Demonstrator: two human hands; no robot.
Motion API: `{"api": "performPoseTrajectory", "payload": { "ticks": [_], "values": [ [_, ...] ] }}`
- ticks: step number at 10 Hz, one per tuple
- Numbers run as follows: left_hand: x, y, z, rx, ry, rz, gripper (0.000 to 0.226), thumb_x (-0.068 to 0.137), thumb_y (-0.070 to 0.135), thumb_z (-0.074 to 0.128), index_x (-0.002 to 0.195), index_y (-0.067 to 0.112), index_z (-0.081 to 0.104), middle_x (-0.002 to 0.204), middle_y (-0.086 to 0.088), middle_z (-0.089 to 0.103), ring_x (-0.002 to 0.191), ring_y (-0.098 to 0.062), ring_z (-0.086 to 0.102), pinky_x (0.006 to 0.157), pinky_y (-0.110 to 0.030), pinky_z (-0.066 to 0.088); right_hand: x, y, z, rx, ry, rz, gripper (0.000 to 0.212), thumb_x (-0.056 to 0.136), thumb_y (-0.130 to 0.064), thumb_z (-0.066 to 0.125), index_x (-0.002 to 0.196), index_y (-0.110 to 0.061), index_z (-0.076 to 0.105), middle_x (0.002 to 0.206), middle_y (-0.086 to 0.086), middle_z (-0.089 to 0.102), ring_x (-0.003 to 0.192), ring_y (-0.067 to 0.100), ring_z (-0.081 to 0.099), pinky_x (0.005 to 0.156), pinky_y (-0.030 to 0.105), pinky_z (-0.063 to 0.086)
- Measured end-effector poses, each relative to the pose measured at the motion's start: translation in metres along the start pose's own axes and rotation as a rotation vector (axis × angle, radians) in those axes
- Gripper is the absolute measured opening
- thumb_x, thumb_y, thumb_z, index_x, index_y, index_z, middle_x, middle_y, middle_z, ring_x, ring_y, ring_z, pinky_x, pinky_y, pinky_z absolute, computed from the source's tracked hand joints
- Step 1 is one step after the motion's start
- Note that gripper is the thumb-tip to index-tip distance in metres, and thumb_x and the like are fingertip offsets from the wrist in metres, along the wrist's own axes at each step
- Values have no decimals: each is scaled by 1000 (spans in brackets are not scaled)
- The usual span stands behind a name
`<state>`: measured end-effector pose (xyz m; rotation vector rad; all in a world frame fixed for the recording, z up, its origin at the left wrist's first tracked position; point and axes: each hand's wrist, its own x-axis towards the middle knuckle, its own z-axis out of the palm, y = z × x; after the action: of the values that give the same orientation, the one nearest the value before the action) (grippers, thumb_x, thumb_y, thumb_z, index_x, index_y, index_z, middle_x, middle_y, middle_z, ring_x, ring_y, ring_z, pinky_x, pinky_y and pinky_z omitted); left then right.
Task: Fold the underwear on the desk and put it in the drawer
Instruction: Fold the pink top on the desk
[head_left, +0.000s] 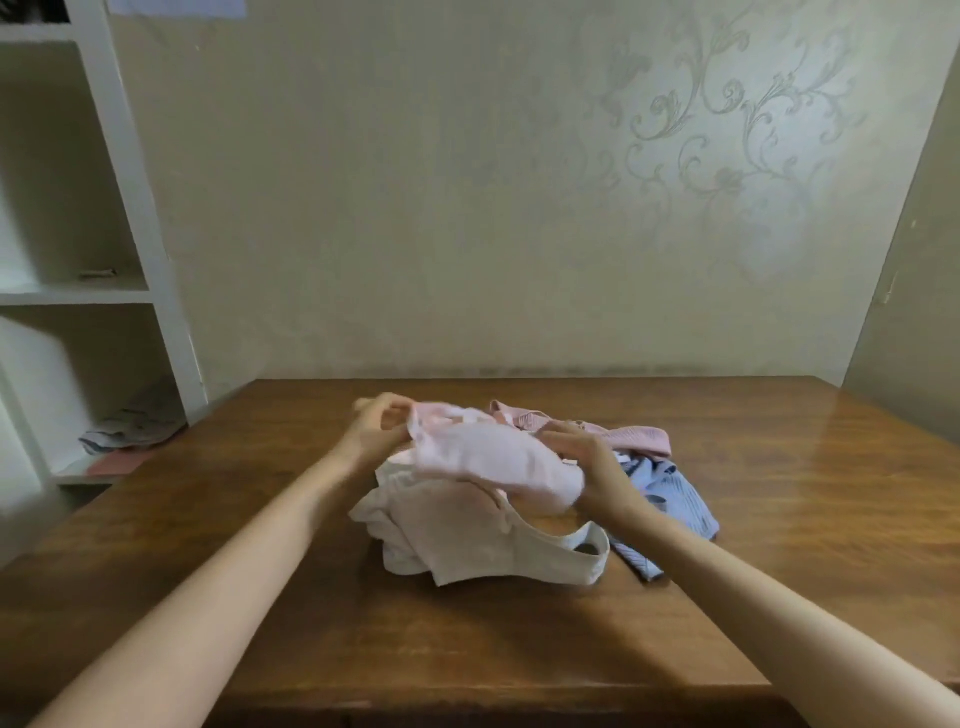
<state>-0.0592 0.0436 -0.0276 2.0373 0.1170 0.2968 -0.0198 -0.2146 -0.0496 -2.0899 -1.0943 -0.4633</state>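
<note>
A small heap of underwear lies in the middle of the brown wooden desk (519, 634). On top is a pale pink piece (483, 457), lifted slightly off the heap. My left hand (376, 428) pinches its left end and my right hand (589, 460) grips its right end. Under it lies a white piece (467, 540) with a wide band toward me. A darker pink ribbed piece (636, 436) sits behind, and a light blue ribbed piece (670, 499) lies to the right, partly hidden by my right wrist. No drawer is in view.
A white shelf unit (104, 218) stands at the left, with folded cloth (135, 431) on its lowest shelf. A patterned wall runs behind the desk. Bare wood surrounds the heap on all sides.
</note>
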Motion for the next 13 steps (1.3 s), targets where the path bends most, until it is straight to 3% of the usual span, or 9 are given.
{"api": "performPoseTrajectory", "payload": {
  "ticks": [1, 2, 4, 5, 8, 9, 10, 11, 13],
  "values": [
    [11, -16, -12, -84, -124, -314, 22, 96, 16, 48, 114, 5, 55, 111, -16, 61, 84, -21, 62, 72, -32, 59, -10, -45, 16, -125, 25, -195, 16, 76, -15, 63, 86, -25, 56, 86, -2, 60, 78, 18, 54, 61, 31, 44],
    [10, -18, -26, -78, -285, -399, 51, 82, 55, 59, 116, 17, 64, 122, -8, 65, 104, -21, 65, 92, -37, 52, -10, -58, 16, -29, -664, -120, 45, 82, -12, 63, 126, -23, 57, 120, -3, 63, 104, 8, 58, 89, 24, 48],
    [-10, 9, -29, -35, -381, -212, 19, 79, 21, 71, 96, 12, 70, 85, -5, 71, 64, -9, 68, 58, -20, 54, 37, 5, 11, 91, 183, 306, 48, 76, 1, 54, 115, -26, 65, 122, -1, 63, 106, 10, 57, 99, 32, 46],
    [-7, 5, -34, 67, -315, -224, 18, 85, 8, 65, 103, 8, 68, 97, -11, 71, 79, -17, 68, 75, -30, 54, 47, 43, 24, -181, -169, 290, 49, 83, -5, 53, 124, -30, 58, 139, 2, 48, 128, 26, 42, 108, 38, 30],
    [10, 25, -38, 4, -466, -99, 23, 78, 1, 67, 96, 14, 71, 95, -1, 71, 90, -15, 64, 74, -24, 53, 37, 0, -25, 382, 59, 225, 15, 76, -15, 68, 72, -10, 55, 64, -4, 48, 53, -1, 42, 51, 13, 33],
    [18, 32, -11, 299, -66, 113, 27, 86, 6, 64, 112, 5, 61, 107, -5, 62, 98, -15, 55, 75, -20, 45, 17, 7, -49, 332, -152, 350, 18, 83, -12, 68, 81, 1, 56, 64, 1, 44, 47, 0, 39, 45, 13, 32],
    [-1, 40, 3, 121, -59, 232, 29, 88, 25, 61, 106, 3, 60, 95, -1, 67, 85, -14, 61, 74, -24, 46, -8, 21, -60, 342, -335, 495, 22, 77, -22, 69, 81, -3, 59, 64, 4, 48, 51, 13, 44, 45, 20, 35],
    [-27, 43, 3, 395, -506, 129, 44, 74, 50, 67, 106, 21, 63, 104, 9, 67, 96, -6, 62, 87, -24, 49, -19, 28, -61, 342, -370, 555, 23, 87, -19, 67, 72, -8, 53, 60, 4, 49, 42, 15, 43, 38, 20, 33],
    [-34, 41, -10, 307, -226, 243, 3, 88, 15, 61, 86, 14, 62, 80, 2, 63, 71, -5, 59, 67, -19, 46, -17, 20, -54, 452, -212, 607, 19, 91, -10, 59, 74, -6, 51, 69, 10, 58, 50, 22, 61, 45, 26, 52]
  ]
}}
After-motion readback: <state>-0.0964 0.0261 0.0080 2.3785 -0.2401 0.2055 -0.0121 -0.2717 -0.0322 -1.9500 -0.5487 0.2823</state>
